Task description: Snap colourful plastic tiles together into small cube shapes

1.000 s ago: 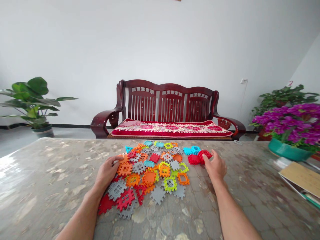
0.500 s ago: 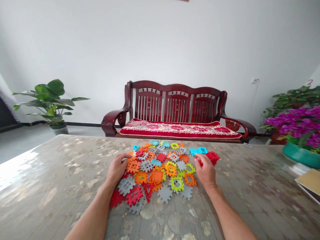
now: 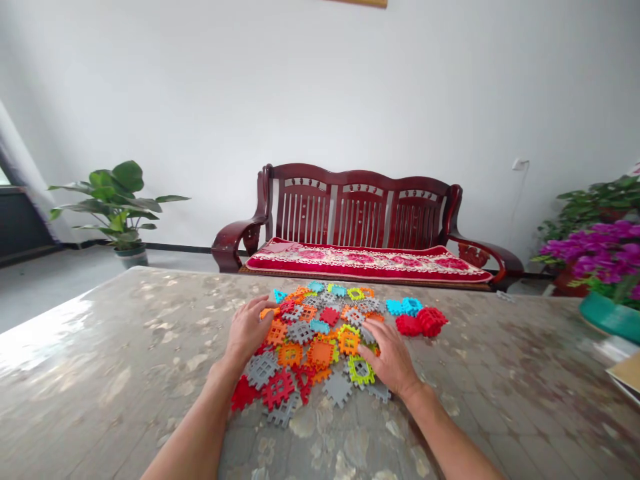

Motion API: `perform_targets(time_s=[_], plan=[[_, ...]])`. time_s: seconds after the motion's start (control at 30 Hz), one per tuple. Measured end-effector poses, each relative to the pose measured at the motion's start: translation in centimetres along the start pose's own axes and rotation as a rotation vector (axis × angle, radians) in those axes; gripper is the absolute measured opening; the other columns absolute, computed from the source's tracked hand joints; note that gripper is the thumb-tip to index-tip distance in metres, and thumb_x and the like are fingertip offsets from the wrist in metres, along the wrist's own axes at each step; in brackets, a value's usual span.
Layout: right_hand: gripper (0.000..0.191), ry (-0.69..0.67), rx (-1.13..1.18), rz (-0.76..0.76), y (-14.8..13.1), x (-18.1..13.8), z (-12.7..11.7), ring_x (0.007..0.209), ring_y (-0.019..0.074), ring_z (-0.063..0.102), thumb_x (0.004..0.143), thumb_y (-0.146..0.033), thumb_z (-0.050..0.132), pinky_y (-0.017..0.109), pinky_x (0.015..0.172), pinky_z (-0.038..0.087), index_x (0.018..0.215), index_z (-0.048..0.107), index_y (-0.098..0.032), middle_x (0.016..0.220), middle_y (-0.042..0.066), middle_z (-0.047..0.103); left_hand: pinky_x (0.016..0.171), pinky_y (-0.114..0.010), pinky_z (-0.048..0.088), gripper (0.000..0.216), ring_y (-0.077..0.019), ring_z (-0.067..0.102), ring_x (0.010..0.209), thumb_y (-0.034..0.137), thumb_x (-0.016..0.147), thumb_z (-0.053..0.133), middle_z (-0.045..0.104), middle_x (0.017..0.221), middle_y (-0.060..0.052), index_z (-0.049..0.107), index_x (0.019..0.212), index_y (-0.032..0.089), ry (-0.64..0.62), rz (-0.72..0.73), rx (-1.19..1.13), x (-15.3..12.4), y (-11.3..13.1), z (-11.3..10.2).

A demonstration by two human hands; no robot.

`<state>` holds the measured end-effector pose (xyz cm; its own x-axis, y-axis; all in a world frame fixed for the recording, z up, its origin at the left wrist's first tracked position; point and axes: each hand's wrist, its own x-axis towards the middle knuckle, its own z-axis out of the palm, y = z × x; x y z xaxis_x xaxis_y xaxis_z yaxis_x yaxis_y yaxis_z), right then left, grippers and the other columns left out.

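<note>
A spread pile of plastic interlocking tiles in orange, red, grey, lime and blue lies on the table. My left hand rests at the pile's left edge, fingers stretched over orange tiles. My right hand reaches over the pile's right side, thumb and fingers apart, near a lime square frame tile. It covers some tiles there. To the right, apart from the pile, sit red tiles and, just behind them, blue tiles. Neither hand visibly grips a tile.
The patterned table extends to both sides. A teal pot with purple flowers and a box stand at the right edge. A small grey piece lies at the far edge. Behind stands a wooden bench.
My right hand has left the red tiles and moved left over the pile. My left hand has lifted slightly and its fingers are straighter. The view has turned a little left.
</note>
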<state>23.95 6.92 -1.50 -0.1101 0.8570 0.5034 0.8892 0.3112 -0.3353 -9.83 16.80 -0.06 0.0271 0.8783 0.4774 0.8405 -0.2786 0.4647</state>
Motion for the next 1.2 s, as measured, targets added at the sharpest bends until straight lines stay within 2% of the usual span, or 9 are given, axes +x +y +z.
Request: perform_targets(time_s=[0.3, 0.43, 0.57, 0.67, 0.77, 0.87, 0.97, 1.07, 1.2], plan=[[0.084, -0.228, 0.011, -0.192, -4.5, -0.4, -0.2, 0.141, 0.032, 0.033, 0.072, -0.065, 0.068, 0.053, 0.117, 0.024, 0.143, 0.047, -0.027, 0.154, 0.011, 0.039, 0.105, -0.038, 0.043, 0.032, -0.0224, 0.061, 0.113, 0.032, 0.083, 0.046, 0.07, 0.114, -0.004, 0.072, 0.098, 0.024, -0.143, 0.032, -0.158, 0.7, 1.4, -2.6], [0.088, -0.311, -0.01, -0.128, -6.6, 0.2, 0.2, 0.146, 0.029, 0.025, 0.073, -0.054, 0.072, 0.051, 0.118, 0.022, 0.149, 0.038, -0.026, 0.159, 0.01, 0.03, 0.101, -0.037, 0.045, 0.031, -0.0227, 0.063, 0.105, 0.037, 0.085, 0.049, 0.071, 0.109, -0.005, 0.071, 0.101, 0.022, -0.249, 0.109, -0.195, 0.6, 1.5, -3.5], [0.087, -0.388, -0.024, -0.117, -7.8, 1.3, 0.6, 0.147, 0.029, 0.021, 0.073, -0.043, 0.073, 0.051, 0.118, 0.02, 0.15, 0.035, -0.028, 0.161, 0.01, 0.024, 0.104, -0.037, 0.042, 0.033, -0.0236, 0.06, 0.113, 0.04, 0.086, 0.054, 0.069, 0.116, -0.006, 0.07, 0.109, 0.022, -0.338, 0.251, -0.181, -0.6, 2.5, -3.8], [0.084, -0.462, -0.026, -0.139, -8.3, 2.5, 0.9, 0.145, 0.0313, 0.028, 0.073, -0.045, 0.073, 0.052, 0.117, 0.02, 0.148, 0.04, -0.025, 0.157, 0.013, 0.032, 0.109, -0.039, 0.038, 0.037, -0.0255, 0.054, 0.122, 0.037, 0.083, 0.06, 0.065, 0.124, -0.007, 0.067, 0.117, 0.024, -0.393, 0.359, -0.121, -2.3, 3.9, -3.5], [0.072, -0.482, -0.009, -0.19, -8.5, 3.7, 1.2, 0.132, 0.0291, 0.046, 0.077, -0.043, 0.07, 0.047, 0.112, 0.03, 0.142, 0.047, -0.024, 0.144, 0.012, 0.051, 0.108, -0.04, 0.039, 0.049, -0.0267, 0.052, 0.123, 0.027, 0.075, 0.065, 0.062, 0.129, -0.008, 0.063, 0.124, 0.024, -0.441, 0.442, -0.057, -3.9, 5.4, -2.7], [0.052, -0.425, -0.006, -0.262, -8.4, 4.4, 1.3, 0.118, 0.0244, 0.056, 0.081, -0.033, 0.065, 0.038, 0.103, 0.04, 0.132, 0.056, -0.023, 0.127, 0.009, 0.064, 0.107, -0.04, 0.041, 0.045, -0.0255, 0.055, 0.119, 0.018, 0.075, 0.061, 0.064, 0.125, -0.007, 0.064, 0.12, 0.024, -0.44, 0.458, -0.027, -4.5, 6.6, -1.6], [0.039, -0.354, 0.009, -0.28, -8.0, 4.9, 1.4, 0.112, 0.021, 0.059, 0.085, -0.023, 0.058, 0.033, 0.098, 0.042, 0.123, 0.062, -0.023, 0.119, 0.007, 0.068, 0.106, -0.037, 0.041, 0.038, -0.0239, 0.057, 0.117, 0.017, 0.079, 0.057, 0.065, 0.122, -0.008, 0.066, 0.116, 0.022, -0.416, 0.451, -0.081, -4.0, 7.3, -0.5], [0.033, -0.273, 0.062, -0.168, -7.6, 5.9, 1.6, 0.108, 0.0196, 0.063, 0.088, -0.026, 0.056, 0.031, 0.093, 0.046, 0.12, 0.064, -0.027, 0.117, 0.004, 0.071, 0.106, -0.035, 0.041, 0.041, -0.0219, 0.057, 0.118, 0.017, 0.081, 0.057, 0.066, 0.124, -0.007, 0.063, 0.121, 0.023, -0.363, 0.43, -0.178, -3.2, 7.3, -0.1], [0.037, -0.193, 0.036, 0.16, -6.4, 7.7, 1.8, 0.1, 0.0231, 0.068, 0.085, -0.032, 0.059, 0.032, 0.085, 0.049, 0.121, 0.064, -0.025, 0.112, 0.006, 0.073, 0.106, -0.038, 0.041, 0.037, -0.0226, 0.057, 0.118, 0.025, 0.086, 0.057, 0.065, 0.125, -0.007, 0.062, 0.122, 0.025, -0.312, 0.36, -0.231, -2.9, 6.5, -1.3]])
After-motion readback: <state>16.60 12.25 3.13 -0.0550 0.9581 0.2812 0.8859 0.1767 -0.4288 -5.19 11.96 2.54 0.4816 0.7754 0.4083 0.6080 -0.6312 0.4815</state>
